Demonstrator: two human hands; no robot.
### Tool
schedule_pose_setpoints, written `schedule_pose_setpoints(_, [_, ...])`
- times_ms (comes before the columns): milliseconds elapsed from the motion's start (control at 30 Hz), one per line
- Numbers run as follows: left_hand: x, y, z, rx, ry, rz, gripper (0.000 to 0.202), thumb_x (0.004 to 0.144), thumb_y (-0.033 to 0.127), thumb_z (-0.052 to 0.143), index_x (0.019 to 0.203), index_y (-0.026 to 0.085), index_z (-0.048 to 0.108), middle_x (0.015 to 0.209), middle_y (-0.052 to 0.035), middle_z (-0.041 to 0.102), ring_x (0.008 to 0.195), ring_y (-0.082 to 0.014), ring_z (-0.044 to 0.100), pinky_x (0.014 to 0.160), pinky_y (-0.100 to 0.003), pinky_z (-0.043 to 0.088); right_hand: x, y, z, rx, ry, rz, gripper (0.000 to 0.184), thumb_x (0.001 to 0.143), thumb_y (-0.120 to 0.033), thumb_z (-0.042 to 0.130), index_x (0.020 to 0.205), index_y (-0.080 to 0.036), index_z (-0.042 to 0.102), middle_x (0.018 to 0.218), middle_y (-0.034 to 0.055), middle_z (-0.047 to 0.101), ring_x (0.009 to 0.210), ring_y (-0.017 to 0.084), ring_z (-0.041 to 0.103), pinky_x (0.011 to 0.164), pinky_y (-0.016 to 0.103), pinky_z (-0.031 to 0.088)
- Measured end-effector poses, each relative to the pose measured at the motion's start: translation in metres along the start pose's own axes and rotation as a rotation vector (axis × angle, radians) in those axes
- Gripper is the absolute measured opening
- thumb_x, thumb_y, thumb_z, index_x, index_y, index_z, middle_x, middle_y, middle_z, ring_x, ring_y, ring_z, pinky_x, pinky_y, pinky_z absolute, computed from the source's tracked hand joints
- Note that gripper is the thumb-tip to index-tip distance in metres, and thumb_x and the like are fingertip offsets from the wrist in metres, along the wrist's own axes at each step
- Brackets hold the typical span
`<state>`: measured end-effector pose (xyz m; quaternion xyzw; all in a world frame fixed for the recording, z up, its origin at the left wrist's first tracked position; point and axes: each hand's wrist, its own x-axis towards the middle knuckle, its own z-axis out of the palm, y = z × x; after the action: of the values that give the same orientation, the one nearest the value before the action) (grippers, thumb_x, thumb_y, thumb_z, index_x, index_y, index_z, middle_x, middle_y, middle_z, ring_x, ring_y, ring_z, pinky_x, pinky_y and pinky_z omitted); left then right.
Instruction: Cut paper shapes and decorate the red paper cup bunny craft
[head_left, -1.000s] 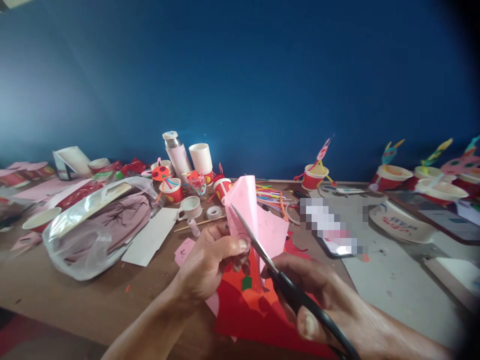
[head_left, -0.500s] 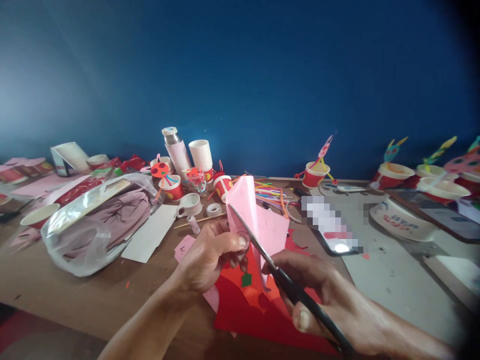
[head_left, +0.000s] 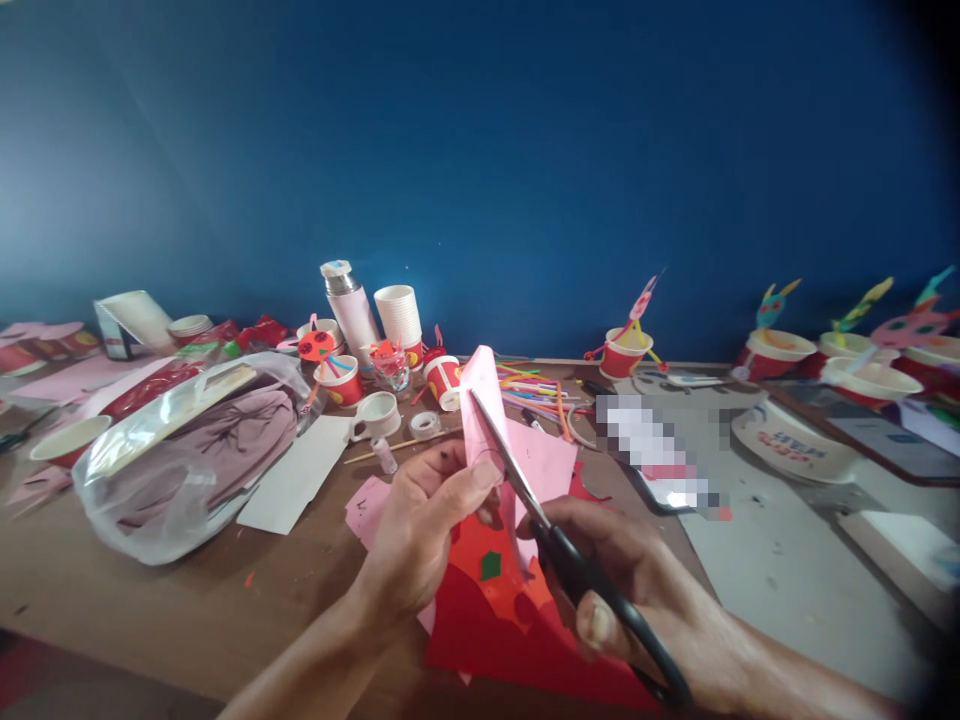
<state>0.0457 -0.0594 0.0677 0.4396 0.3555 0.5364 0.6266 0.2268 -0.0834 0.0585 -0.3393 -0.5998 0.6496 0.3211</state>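
Note:
My left hand [head_left: 427, 520] pinches a folded piece of pink paper [head_left: 480, 400] between thumb and fingers, holding it upright above the table. A faint drawn outline shows on the paper beside my thumb. In my right hand [head_left: 622, 570] is a pair of black-handled scissors [head_left: 517, 475], blades angled up and left across the paper. The blades look nearly closed. Below both hands lie red paper [head_left: 487, 640] and orange cut paper [head_left: 499, 590], with a small green scrap [head_left: 490, 566] on top. Another pink sheet [head_left: 547, 455] lies behind the scissors.
A clear plastic bag [head_left: 172, 480] and a white card [head_left: 296, 475] lie left. A mug [head_left: 376, 415], tape roll [head_left: 425, 425], thermos [head_left: 351, 315] and stacked paper cups [head_left: 399, 315] stand behind. Colourful pipe cleaners [head_left: 536, 390] lie mid-back. A phone [head_left: 660, 470] and decorated cups [head_left: 628, 352] are right.
The pink paper has turned and now looks narrower. Both hands stay close together, and the scissors have shifted slightly along the paper. The view has moved a little.

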Motion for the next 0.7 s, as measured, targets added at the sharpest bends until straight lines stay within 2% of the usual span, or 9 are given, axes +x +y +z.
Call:
schedule_pose_setpoints(167, [-0.004, -0.002, 0.003, 0.008, 0.072, -0.001, 0.012, 0.080, 0.027, 0.060, 0.075, 0.016, 0.064, 0.062, 0.0006, 0.058, 0.058, -0.0087, 0.052, 0.059, -0.021, 0.042, -0.002, 0.001, 0.003, 0.064, -0.022, -0.013, 0.043, 0.070, -0.034, 0.070, 0.107, -0.017, 0.055, 0.079, 0.0003, 0.054, 0.060, 0.009, 0.040, 0.055, 0.021, 0.033])
schedule_pose_setpoints(433, [-0.005, 0.004, 0.000, 0.055, 0.046, 0.018, 0.012, 0.078, 0.024, 0.060, 0.072, 0.015, 0.064, 0.058, 0.0005, 0.056, 0.054, -0.0064, 0.048, 0.055, -0.018, 0.036, -0.006, 0.003, 0.000, 0.014, -0.088, -0.041, 0.030, 0.070, -0.016, 0.063, 0.099, -0.017, 0.055, 0.074, -0.0025, 0.050, 0.060, 0.008, 0.037, 0.055, 0.020, 0.031])
schedule_pose_setpoints(700, [-0.005, 0.009, -0.003, 0.067, 0.025, -0.022, 0.015, 0.075, 0.024, 0.061, 0.064, 0.014, 0.060, 0.057, -0.0001, 0.054, 0.051, -0.0066, 0.045, 0.051, -0.019, 0.035, -0.004, 0.000, 0.001, -0.055, -0.087, -0.027, 0.030, 0.068, -0.020, 0.062, 0.097, -0.017, 0.054, 0.071, -0.0032, 0.048, 0.060, 0.009, 0.037, 0.054, 0.021, 0.030])
